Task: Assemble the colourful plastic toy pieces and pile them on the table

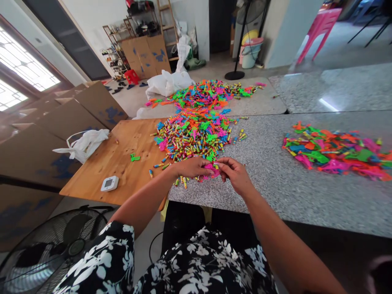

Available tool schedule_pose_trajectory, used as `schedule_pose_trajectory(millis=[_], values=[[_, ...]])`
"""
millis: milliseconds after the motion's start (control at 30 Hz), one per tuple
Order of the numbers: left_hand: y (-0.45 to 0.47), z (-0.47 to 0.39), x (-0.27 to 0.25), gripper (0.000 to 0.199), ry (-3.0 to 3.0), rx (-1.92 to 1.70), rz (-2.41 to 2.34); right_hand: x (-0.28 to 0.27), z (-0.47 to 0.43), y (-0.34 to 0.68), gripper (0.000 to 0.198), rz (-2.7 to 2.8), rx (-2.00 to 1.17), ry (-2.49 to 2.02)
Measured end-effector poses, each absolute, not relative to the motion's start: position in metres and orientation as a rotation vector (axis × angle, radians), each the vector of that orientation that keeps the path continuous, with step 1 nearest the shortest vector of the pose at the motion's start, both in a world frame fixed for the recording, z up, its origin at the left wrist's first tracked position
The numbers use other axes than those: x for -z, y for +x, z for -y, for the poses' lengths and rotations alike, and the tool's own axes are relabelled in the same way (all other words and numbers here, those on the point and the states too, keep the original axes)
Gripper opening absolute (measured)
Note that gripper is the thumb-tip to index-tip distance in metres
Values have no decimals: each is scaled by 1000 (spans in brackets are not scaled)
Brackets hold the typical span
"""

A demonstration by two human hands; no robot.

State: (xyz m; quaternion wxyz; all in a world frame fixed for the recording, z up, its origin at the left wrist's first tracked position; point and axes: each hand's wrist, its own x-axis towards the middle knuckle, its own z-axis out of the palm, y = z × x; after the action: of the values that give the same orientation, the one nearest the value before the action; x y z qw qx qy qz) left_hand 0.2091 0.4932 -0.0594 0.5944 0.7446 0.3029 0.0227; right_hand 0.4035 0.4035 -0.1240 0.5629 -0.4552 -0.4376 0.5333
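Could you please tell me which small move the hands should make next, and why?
Probably the right hand should gently push the small tube against the pink piece: it seems to pinch the tube close by that piece, which the left hand holds. Whether the two parts already touch is too small to tell.

no lettering, brand or number can be read. the display on the white digital device (109, 183), on the wooden tabletop (131, 134), is too small to make out; blue prints on the cardboard cartons (98, 104) at left are blurred past reading, as are the little banded tubes (183, 145).
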Motion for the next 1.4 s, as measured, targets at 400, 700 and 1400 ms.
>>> schedule_pose_trajectory(millis=[400, 700, 1400], values=[[217, -506, 58, 35, 1733, 127, -710, 122, -398, 412, 31, 1163, -1075, -1155], [216, -516, 56, 35, 1721, 188, -720, 123, -391, 417, 28, 1178, -1071, -1149], [235, -515, 83, 41, 1819, 343, -709, 128, -387, 467, 31, 1432, -1375, -1320]])
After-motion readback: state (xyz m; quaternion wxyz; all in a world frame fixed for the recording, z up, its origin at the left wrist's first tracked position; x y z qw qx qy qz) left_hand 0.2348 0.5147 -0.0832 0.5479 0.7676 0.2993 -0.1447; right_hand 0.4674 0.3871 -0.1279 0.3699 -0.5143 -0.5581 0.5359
